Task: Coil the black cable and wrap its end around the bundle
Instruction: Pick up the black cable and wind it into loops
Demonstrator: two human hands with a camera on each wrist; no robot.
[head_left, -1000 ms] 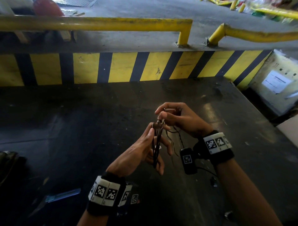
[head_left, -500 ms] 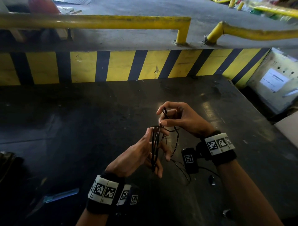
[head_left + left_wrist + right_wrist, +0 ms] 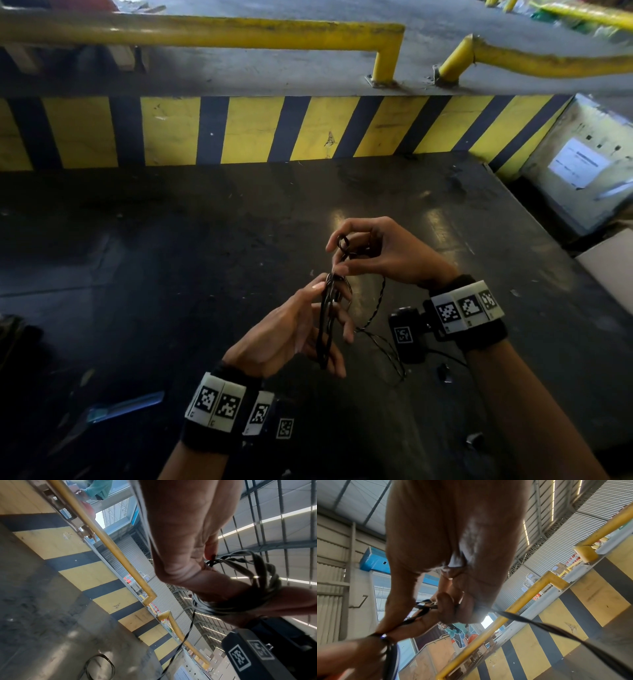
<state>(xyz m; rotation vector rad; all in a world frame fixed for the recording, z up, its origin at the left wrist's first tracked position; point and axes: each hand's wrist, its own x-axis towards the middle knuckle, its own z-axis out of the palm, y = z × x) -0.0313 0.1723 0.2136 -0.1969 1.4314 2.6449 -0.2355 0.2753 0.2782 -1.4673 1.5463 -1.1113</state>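
A thin black cable is gathered into a long narrow bundle (image 3: pixel 326 325) that stands upright in my left hand (image 3: pixel 301 329), with the fingers curled round its middle. In the left wrist view the coils (image 3: pixel 254 588) loop round my fingers. My right hand (image 3: pixel 373 255) is just above, pinching a small loop of the cable's end (image 3: pixel 343 244) at the top of the bundle; the right wrist view shows that strand (image 3: pixel 423 608) between its fingertips. A loose tail (image 3: pixel 380 339) hangs from the right hand down to the dark floor.
Both hands work above a dark, shiny platform (image 3: pixel 171 274). A yellow and black striped kerb (image 3: pixel 239 130) with yellow rails (image 3: pixel 239 31) runs across the back. A grey box with a paper label (image 3: pixel 579 164) stands at right. A bluish strip (image 3: pixel 126 407) lies at lower left.
My right hand has lifted the cable's end a little above the bundle and formed a small loop. The loose tail has dropped lower towards the floor. The left hand keeps its hold.
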